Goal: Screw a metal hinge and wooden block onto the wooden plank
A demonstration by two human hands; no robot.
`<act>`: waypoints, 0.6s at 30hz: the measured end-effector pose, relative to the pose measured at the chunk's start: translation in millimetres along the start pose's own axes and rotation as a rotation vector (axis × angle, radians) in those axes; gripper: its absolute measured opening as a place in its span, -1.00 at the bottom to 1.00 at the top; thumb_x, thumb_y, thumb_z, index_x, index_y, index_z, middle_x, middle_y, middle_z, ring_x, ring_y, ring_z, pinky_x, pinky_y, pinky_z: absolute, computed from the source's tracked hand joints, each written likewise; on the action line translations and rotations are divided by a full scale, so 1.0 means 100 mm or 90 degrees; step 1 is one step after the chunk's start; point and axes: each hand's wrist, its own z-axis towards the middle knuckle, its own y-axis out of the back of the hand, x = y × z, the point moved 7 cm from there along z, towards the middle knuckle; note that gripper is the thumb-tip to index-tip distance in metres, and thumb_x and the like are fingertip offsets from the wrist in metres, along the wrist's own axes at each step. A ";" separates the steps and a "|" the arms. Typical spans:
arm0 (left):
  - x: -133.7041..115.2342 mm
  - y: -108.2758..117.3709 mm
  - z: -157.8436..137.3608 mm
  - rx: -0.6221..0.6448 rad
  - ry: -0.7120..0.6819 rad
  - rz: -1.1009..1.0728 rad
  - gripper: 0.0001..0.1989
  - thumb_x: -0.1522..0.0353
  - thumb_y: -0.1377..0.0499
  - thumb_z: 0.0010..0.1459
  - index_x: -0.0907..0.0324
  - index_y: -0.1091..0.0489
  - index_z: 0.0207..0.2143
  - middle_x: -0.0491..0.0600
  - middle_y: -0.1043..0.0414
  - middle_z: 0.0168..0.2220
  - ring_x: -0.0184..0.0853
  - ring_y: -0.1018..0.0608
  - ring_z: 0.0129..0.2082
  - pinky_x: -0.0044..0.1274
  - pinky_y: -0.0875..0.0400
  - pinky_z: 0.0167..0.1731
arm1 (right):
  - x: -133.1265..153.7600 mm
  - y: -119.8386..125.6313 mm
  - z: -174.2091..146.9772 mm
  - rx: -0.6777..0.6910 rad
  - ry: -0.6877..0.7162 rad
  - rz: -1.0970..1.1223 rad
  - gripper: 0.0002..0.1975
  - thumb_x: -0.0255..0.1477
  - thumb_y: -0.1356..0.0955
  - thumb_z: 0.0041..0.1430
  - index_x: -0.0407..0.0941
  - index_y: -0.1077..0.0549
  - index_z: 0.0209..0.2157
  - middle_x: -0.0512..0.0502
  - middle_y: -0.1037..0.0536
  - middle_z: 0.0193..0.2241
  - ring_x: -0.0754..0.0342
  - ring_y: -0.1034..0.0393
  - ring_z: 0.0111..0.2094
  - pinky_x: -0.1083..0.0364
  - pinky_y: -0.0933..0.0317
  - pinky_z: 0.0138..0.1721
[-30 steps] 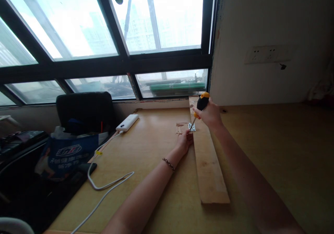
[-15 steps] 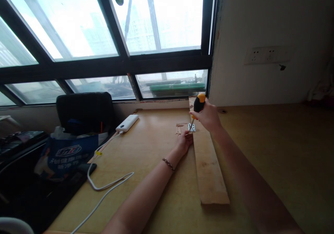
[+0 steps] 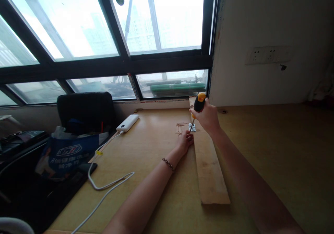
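Note:
My right hand [image 3: 209, 117] is wrapped round the black and yellow handle of a screwdriver [image 3: 199, 102], which is tilted with its shaft pointing down. The tip is at a small silver hinge [image 3: 193, 127] with holes, lying at the left edge of a long wooden plank [image 3: 212, 171]. Beside that edge, my left hand [image 3: 184, 143] has its fingers curled in close to the screwdriver tip and the hinge. Whatever those fingers pinch is too small to make out.
The plank lies lengthwise on a wooden table [image 3: 156, 192]. A white power bank [image 3: 127, 123] with a white cable [image 3: 106, 188] is to the left. Past the table's left edge are a black chair [image 3: 85, 109] and a blue bag [image 3: 65, 154]. A window stands behind.
Hardly anything differs. The screwdriver and both hands stay at the hinge, and the whole view has shifted very slightly.

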 end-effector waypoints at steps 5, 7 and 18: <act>-0.01 0.01 0.01 -0.001 -0.009 -0.008 -0.92 0.43 -0.06 -0.04 0.23 -0.21 -0.56 -0.13 -0.20 -0.66 -0.48 -0.33 -0.67 -0.57 -0.36 -0.54 | 0.01 0.00 -0.01 -0.001 -0.002 0.010 -0.64 -0.26 -0.40 -0.12 -0.13 -0.26 -0.31 -0.15 -0.48 -0.50 -0.12 -0.42 -0.45 0.08 -0.14 -0.50; -0.01 0.02 0.02 -0.014 -0.013 -0.011 -0.92 0.44 -0.07 -0.04 0.24 -0.23 -0.56 -0.12 -0.22 -0.65 -0.48 -0.35 -0.65 -0.57 -0.36 -0.53 | 0.00 0.00 -0.01 -0.002 -0.002 0.015 -0.64 -0.26 -0.39 -0.12 -0.13 -0.26 -0.31 -0.14 -0.48 -0.51 -0.12 -0.42 -0.45 0.08 -0.14 -0.50; -0.02 0.07 0.06 -0.022 -0.080 -0.015 -0.98 0.49 -0.14 -0.11 0.26 -0.32 -0.53 -0.06 -0.37 -0.59 -0.41 -0.44 -0.57 -0.54 -0.37 -0.48 | -0.03 -0.02 0.01 0.017 -0.008 0.017 -0.62 -0.24 -0.39 -0.13 -0.13 -0.26 -0.31 -0.16 -0.48 -0.50 -0.12 -0.43 -0.43 0.06 -0.19 -0.45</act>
